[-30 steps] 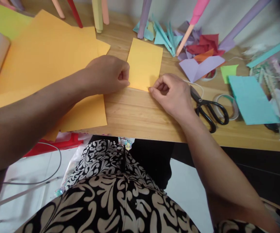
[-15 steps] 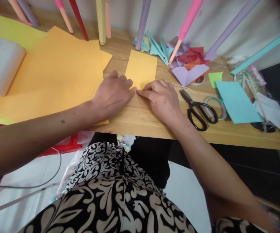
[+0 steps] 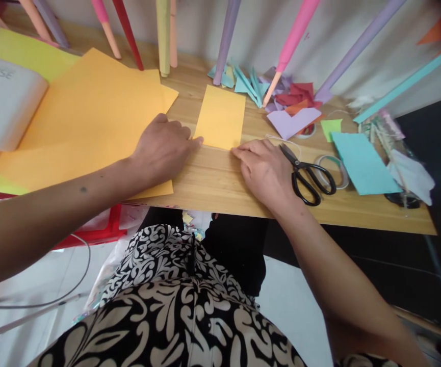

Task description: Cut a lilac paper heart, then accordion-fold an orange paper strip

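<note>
A small yellow-orange sheet of paper (image 3: 221, 116) lies flat on the wooden table, its near edge between my two hands. At its lower left corner rests the thumb of my left hand (image 3: 165, 148); the other fingers are curled in. My right hand (image 3: 264, 168) has its fingers bent together, with the tips on the lower right corner. Just right of that hand lies a pair of black-handled scissors (image 3: 308, 176). Larger orange sheets (image 3: 90, 117) spread under and beyond my left hand.
A white device (image 3: 6, 102) sits on the sheets at far left. Rolled paper tubes (image 3: 228, 41) lean along the wall. Paper scraps (image 3: 294, 97), a tape roll (image 3: 333, 171) and a folded turquoise paper (image 3: 365, 163) lie to the right. The table's front edge (image 3: 220, 213) is near my body.
My hands have moved apart along the paper's near edge, from its middle out to the two corners. The view has shifted slightly.
</note>
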### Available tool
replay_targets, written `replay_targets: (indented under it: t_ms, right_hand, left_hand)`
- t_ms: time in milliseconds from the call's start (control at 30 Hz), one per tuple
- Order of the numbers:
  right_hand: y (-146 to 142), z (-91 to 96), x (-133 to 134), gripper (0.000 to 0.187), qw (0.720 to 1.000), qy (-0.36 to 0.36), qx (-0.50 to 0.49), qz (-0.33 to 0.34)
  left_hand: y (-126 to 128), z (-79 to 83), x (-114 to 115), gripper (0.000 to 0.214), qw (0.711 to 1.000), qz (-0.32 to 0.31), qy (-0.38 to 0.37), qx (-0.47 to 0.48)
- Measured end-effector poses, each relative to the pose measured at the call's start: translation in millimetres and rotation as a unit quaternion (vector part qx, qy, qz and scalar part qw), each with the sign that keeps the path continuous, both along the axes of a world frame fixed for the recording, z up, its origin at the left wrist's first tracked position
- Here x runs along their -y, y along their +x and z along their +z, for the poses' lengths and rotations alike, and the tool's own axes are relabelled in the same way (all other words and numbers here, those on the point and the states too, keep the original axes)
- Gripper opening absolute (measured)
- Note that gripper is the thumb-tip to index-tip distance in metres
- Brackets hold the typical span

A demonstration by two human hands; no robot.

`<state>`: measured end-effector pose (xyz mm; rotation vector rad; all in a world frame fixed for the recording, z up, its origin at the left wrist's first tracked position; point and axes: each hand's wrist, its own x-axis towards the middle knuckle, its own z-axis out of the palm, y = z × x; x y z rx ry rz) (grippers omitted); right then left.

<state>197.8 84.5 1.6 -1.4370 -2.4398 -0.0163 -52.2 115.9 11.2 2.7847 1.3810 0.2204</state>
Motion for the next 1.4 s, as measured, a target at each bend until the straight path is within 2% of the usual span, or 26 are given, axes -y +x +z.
replay_targets:
  t_ms: [200, 367, 633, 767, 1100, 1267, 1400]
  right_hand:
    - [-4, 2.6, -10, 0.024, 0.999, 0.010, 0.025, -0.020]
    - [-2, 2.0, -19, 0.026, 1.000, 0.010, 0.018, -0.013]
    - [-1, -5.8, -19, 0.023, 1.000, 0.024, -0.015, -0.011]
    - [-1, -8.0, -20, 0.021, 0.999, 0.026, -0.019, -0.016]
    - [-7, 2.6, -31, 0.023, 0.999, -0.015, 0.015, 0.036]
    - [-13, 3.0, -34, 0.023, 0.999, -0.017, 0.020, 0.022]
    - [-16, 3.6, -32, 0.025, 0.998, -0.008, 0.058, 0.003]
  left_hand:
    - [7, 17.8, -9, 0.050, 0.996, 0.006, 0.022, -0.081]
    - [15, 26.8, -15, 0.039, 0.995, -0.030, 0.018, -0.097]
    - [16, 21.0, -26, 0.034, 0.996, -0.056, 0.009, -0.073]
    - [15, 15.9, -28, 0.028, 0.998, -0.028, 0.006, -0.051]
    - [13, 8.8, -30, 0.027, 0.999, -0.025, 0.028, -0.036]
    - [10, 6.7, -31, 0.031, 1.000, -0.024, 0.015, -0.011]
    - [8, -2.4, -36, 0.030, 0.998, -0.042, 0.026, 0.029]
